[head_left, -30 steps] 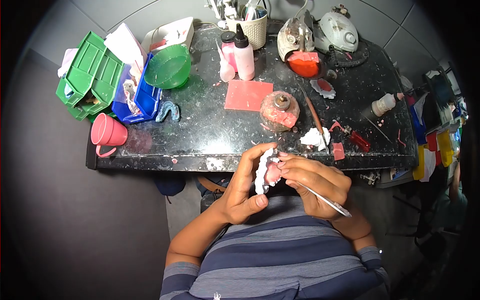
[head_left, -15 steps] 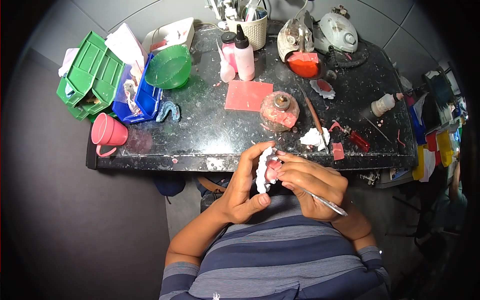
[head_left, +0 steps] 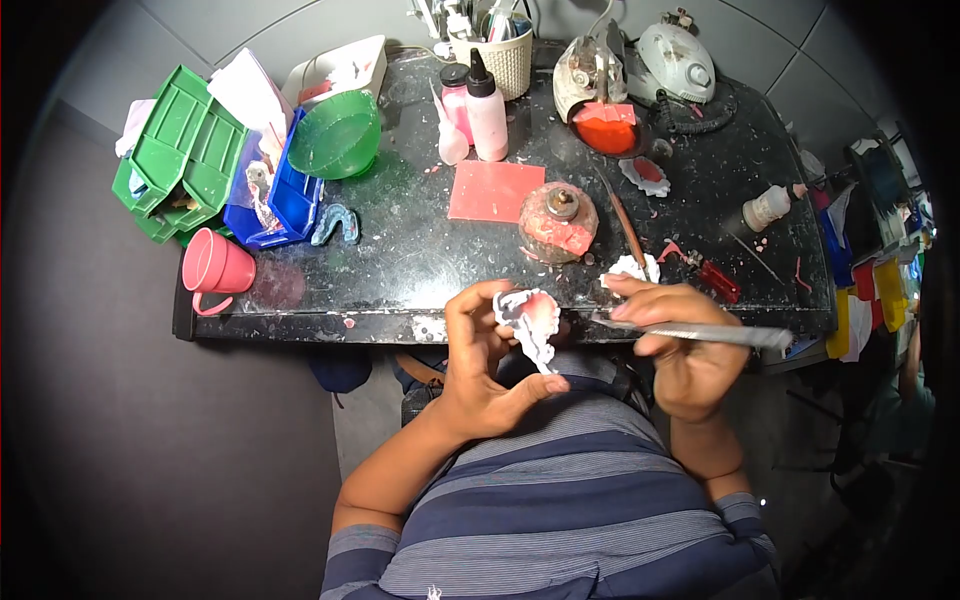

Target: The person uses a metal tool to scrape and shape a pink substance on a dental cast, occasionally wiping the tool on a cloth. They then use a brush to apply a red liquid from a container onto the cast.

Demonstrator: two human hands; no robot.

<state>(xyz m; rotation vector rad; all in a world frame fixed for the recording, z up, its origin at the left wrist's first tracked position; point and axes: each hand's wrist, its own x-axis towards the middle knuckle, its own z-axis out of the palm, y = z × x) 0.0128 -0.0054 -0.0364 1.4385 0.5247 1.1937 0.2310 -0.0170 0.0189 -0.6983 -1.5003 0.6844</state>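
My left hand (head_left: 485,375) holds a white dental cast (head_left: 534,328) with a pink layer on it, fingers behind and thumb below. To its right, apart from the cast, my right hand (head_left: 690,350) grips a metal carving tool (head_left: 715,333), its thin tip pointing left toward the cast. Beyond the hands stand a glass spirit burner (head_left: 558,225) with pink wax on it and a flat pink wax sheet (head_left: 490,191). A brown-handled tool (head_left: 628,225) rests on crumpled white material (head_left: 632,270).
On the black table (head_left: 400,270) are a pink cup (head_left: 217,262), green bowl (head_left: 335,135), blue bin (head_left: 290,200), blue arch piece (head_left: 337,224), two bottles, a red lighter (head_left: 717,282), a pan of red wax (head_left: 605,134) and a small white bottle (head_left: 768,208).
My right hand has moved right, away from the cast, and the tool now lies nearly level. My left hand has turned the cast so more of its pink inner side shows.
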